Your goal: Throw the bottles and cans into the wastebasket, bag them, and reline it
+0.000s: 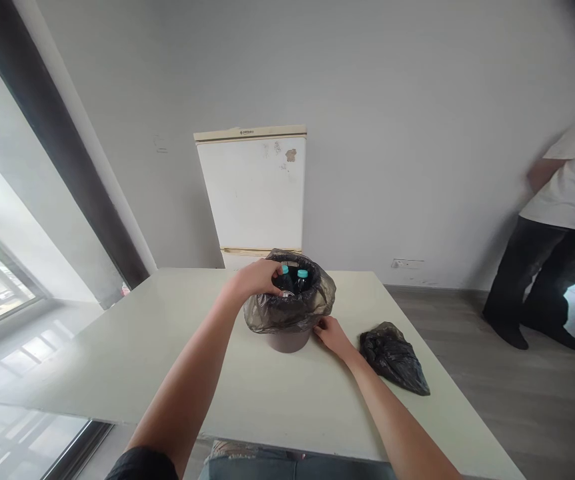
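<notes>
A small trash bin [288, 341] stands on the table, lined with a dark translucent garbage bag [287, 315] folded over its rim. Inside it are two dark bottles with teal caps, the right-hand bottle [302, 281] standing apart from my fingers. My left hand [262, 277] reaches over the left rim, fingers and thumb closed about the left bottle [285, 279]; its lower part is hidden. Something silvery, too small to name, shows by my thumb. Low on the bin's right side, my right hand [332, 335] is closed, its curled fingertips against the bin under the bag's overhang.
A crumpled black plastic bag [395, 357] lies on the pale table [167, 360], right of my right hand. Behind the table stands a white refrigerator [257, 193]. A person [557, 220] stands on the floor at the right. Windows are at the left.
</notes>
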### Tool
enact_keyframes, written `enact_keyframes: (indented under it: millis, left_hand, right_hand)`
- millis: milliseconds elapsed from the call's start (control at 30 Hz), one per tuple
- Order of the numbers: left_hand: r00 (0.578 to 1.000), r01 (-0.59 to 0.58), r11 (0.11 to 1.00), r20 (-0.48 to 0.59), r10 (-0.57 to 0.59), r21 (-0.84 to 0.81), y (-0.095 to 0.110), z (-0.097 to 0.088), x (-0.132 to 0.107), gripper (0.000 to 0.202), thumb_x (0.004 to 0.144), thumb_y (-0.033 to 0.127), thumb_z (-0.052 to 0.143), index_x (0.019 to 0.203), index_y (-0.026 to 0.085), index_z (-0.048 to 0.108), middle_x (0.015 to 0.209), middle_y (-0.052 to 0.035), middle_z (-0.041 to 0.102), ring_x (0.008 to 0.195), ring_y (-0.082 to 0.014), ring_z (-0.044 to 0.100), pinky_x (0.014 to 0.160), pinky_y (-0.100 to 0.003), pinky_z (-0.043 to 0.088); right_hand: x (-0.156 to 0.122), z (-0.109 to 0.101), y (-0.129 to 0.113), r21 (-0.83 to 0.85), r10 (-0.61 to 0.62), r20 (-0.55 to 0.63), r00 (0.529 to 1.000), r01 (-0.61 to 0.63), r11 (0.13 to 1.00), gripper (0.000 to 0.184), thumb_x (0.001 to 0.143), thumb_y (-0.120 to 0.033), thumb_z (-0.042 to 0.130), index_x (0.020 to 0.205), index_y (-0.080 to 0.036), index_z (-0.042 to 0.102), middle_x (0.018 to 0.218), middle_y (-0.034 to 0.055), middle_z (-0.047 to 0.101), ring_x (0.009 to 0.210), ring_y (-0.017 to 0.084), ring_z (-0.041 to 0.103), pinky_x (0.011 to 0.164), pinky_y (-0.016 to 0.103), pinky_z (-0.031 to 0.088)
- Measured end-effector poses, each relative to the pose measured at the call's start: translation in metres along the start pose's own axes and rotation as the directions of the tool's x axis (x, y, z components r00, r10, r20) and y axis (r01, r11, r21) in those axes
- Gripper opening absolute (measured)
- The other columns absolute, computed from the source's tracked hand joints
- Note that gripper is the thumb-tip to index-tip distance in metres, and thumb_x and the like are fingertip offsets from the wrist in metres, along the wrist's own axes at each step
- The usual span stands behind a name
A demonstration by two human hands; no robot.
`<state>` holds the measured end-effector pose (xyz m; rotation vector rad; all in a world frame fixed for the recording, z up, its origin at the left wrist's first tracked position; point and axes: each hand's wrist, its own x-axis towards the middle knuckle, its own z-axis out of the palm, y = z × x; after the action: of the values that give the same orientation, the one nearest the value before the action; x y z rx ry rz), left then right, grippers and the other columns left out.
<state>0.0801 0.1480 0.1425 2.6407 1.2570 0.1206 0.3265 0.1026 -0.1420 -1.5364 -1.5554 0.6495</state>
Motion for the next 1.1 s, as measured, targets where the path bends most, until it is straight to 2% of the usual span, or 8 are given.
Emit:
enact_keyframes:
  millis: [300, 433, 500, 600, 733, 833, 933, 1100]
  left_hand:
    - [1.000, -0.019, 0.999, 0.016, 0.020, -0.048, 0.000, 0.005, 0.000, 0.043, 0.078, 0.044, 0.082, 0.114, 0.023, 0.070, 0.123, -0.0079, 0.075, 0.109, -0.0291, 0.071, 0.079, -0.032, 0.053]
    - [0.987, -0.052, 0.973, -0.162, 0.015, -0.225, -0.004, 0.009, -0.009, 0.038, 0.081, 0.042, 0.078, 0.113, 0.023, 0.070, 0.118, -0.0070, 0.076, 0.107, -0.0261, 0.071, 0.087, -0.033, 0.056]
    - [0.930, -0.073, 0.927, -0.361, -0.070, -0.369, -0.011, 0.015, -0.020, 0.030, 0.089, 0.040, 0.069, 0.115, 0.024, 0.068, 0.113, -0.0063, 0.077, 0.104, -0.0224, 0.072, 0.089, -0.032, 0.056]
    - [0.739, -0.024, 0.856, -0.586, -0.333, -0.516, -0.032, 0.037, -0.043, 0.023, 0.097, 0.040, 0.055, 0.112, 0.024, 0.065, 0.107, -0.0067, 0.077, 0.097, -0.0207, 0.073, 0.088, -0.032, 0.056]
    - [0.589, 0.220, 0.651, -0.433, -0.683, -0.727, -0.077, 0.087, -0.065, 0.031, 0.099, 0.051, 0.050, 0.104, 0.023, 0.062, 0.109, -0.0115, 0.076, 0.093, -0.0258, 0.074, 0.083, -0.037, 0.055]
    - [0.624, 0.396, 0.351, -0.032, -0.780, -0.849, -0.105, 0.125, -0.068, 0.052, 0.097, 0.066, 0.048, 0.097, 0.016, 0.064, 0.107, -0.0186, 0.076, 0.088, -0.0295, 0.074, 0.072, -0.039, 0.056]
    - [0.763, 0.368, 0.108, 0.234, -0.603, -0.923, -0.116, 0.150, -0.068, 0.068, 0.092, 0.078, 0.051, 0.092, 0.012, 0.069, 0.097, -0.0176, 0.075, 0.074, -0.0234, 0.071, 0.064, -0.034, 0.055]
    - [0.940, 0.104, -0.211, 0.166, -0.299, -0.972, -0.111, 0.156, -0.064, 0.044, 0.075, 0.053, 0.088, 0.087, 0.015, 0.071, 0.082, -0.0049, 0.068, 0.070, -0.0145, 0.064, 0.063, -0.026, 0.049]
  right_hand:
    - [0.000, 0.000, 0.000, 0.035, 0.019, 0.007, 1.000, -0.019, 0.999, 0.012, 0.073, -0.029, 0.048, 0.070, -0.021, 0.058, 0.061, 0.0009, 0.058, 0.067, 0.021, 0.055, 0.065, 0.030, 0.039]
    - [-0.002, -0.001, -0.003, 0.099, 0.047, 0.003, 0.999, -0.047, 0.994, 0.011, 0.071, -0.030, 0.051, 0.069, -0.022, 0.058, 0.060, 0.0013, 0.058, 0.067, 0.021, 0.056, 0.064, 0.030, 0.040]
    - [-0.003, 0.000, -0.005, 0.153, 0.065, -0.004, 0.998, -0.063, 0.986, 0.010, 0.070, -0.031, 0.053, 0.067, -0.022, 0.057, 0.059, 0.0015, 0.057, 0.066, 0.021, 0.055, 0.063, 0.031, 0.040]
    - [-0.004, 0.001, -0.009, 0.265, 0.102, -0.026, 0.994, -0.092, 0.960, 0.013, 0.071, -0.035, 0.058, 0.069, -0.022, 0.058, 0.058, 0.0017, 0.057, 0.063, 0.021, 0.055, 0.060, 0.031, 0.040]
    - [-0.004, -0.003, -0.016, 0.479, 0.184, -0.082, 0.980, -0.123, 0.869, 0.032, 0.081, -0.052, 0.057, 0.086, -0.022, 0.062, 0.067, 0.0035, 0.062, 0.065, 0.021, 0.058, 0.056, 0.030, 0.044]
    - [-0.004, -0.012, -0.023, 0.627, 0.232, -0.116, 0.966, -0.110, 0.772, 0.048, 0.088, -0.068, 0.045, 0.096, -0.023, 0.061, 0.083, 0.0059, 0.066, 0.073, 0.022, 0.062, 0.056, 0.031, 0.049]
    - [-0.007, -0.023, -0.031, 0.778, 0.263, -0.029, 0.964, -0.144, 0.612, 0.060, 0.088, -0.080, 0.044, 0.092, -0.023, 0.062, 0.076, 0.0042, 0.063, 0.068, 0.020, 0.060, 0.054, 0.031, 0.048]
    - [-0.010, -0.034, -0.046, 0.949, 0.201, 0.136, 0.970, -0.185, 0.253, 0.048, 0.088, -0.069, 0.068, 0.102, -0.023, 0.073, 0.095, 0.0047, 0.074, 0.080, 0.020, 0.067, 0.068, 0.032, 0.055]
